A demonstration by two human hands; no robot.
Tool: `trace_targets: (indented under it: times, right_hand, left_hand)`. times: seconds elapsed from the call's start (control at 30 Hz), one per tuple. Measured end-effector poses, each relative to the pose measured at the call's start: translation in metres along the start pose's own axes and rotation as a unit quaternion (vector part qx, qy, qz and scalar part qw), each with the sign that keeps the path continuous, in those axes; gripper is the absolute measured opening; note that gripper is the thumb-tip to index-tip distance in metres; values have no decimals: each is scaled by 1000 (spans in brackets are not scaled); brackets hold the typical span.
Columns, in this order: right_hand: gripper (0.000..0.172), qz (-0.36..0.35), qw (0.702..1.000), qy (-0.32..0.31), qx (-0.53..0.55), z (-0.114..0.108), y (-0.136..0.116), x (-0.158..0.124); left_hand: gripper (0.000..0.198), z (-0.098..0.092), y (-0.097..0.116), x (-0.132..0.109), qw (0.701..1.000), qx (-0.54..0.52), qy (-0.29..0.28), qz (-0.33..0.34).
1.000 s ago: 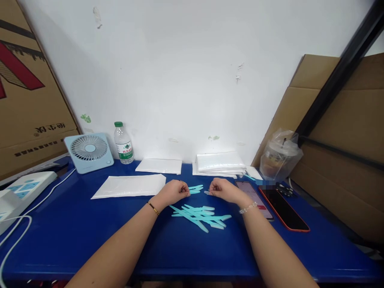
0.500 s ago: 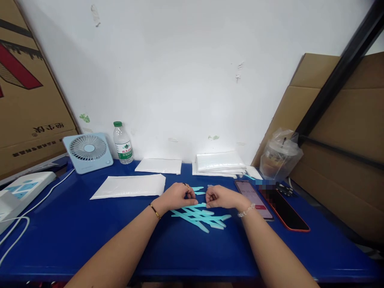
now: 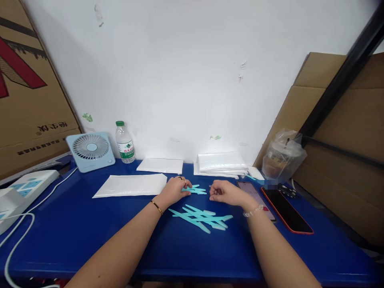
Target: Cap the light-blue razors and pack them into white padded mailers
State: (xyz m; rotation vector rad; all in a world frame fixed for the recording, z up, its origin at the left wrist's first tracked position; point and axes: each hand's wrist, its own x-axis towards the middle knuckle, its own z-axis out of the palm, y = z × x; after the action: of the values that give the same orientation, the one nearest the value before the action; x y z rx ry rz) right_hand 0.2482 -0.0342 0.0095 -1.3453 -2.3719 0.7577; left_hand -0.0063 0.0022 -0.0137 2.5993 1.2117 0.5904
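Several thin turquoise sticks with wider pale ends lie crossed in a pile on the blue table. Behind it is a smaller group of the same sticks. My left hand is at the left end of this smaller group, its thumb and fingers pinched on a turquoise stick there. To the right of the group, my right hand has its fingers curled in, close above the table; whatever may be between its fingertips is too small to tell.
White padded envelopes lie at the left, back middle and back right. A fan and bottle stand back left, a power strip far left. Two phones and a bagged cup are on the right.
Both hands have moved back from the front pile and a little apart. The left hand has shifted to the rear group, where more sticks now show. The camera view has shifted slightly.
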Motion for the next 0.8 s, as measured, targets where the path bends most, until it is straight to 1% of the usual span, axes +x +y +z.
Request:
trace_targets:
  times: [0.07,0.13,0.17,0.23,0.3,0.37,0.4,0.47,0.53,0.6,0.67,0.73,0.8]
  right_hand:
    - [25,-25,998,-63,-10,5,-10,1]
    - [24,-31,993,-114,-23,10,-17,2]
    - [23,-32,991,-124,-26,12,-18,3]
    - [20,-38,992,-117,-23,14,-19,4]
    - [18,-46,995,-85,-18,12,-20,4]
    - [16,-54,997,-47,-17,9,-20,3]
    - [16,-56,998,-33,-17,7,-19,3]
    - [14,-53,998,-18,-18,3,-15,2]
    - [13,-34,999,-5,-18,1,-6,2]
    - [12,0,1000,17,-16,-2,5,2]
    - [12,35,999,32,-7,-5,14,0]
    - [15,52,998,28,9,-10,19,-4]
    - [19,41,999,-2,27,-16,18,-8]
  left_hand:
    - [23,-1,5,-2,1000,-19,7,1]
    - [23,-5,12,-4,998,-52,-14,9]
    - [25,-7,16,-6,997,-70,-33,16]
    - [28,-9,24,-9,991,-101,-78,31]
    - [28,-9,29,-10,985,-122,-118,41]
    - [25,-7,31,-10,981,-128,-138,37]
    - [23,-6,31,-9,982,-127,-138,31]
    - [21,-4,28,-6,986,-114,-121,15]
    - [21,-4,23,-4,992,-91,-91,4]
    - [21,-4,16,-2,996,-62,-62,-2]
    - [18,-4,9,-1,998,-39,-47,-7]
    - [17,-4,6,-1,999,-20,-28,-13]
    - [22,-3,9,-2,1000,-12,-5,-11]
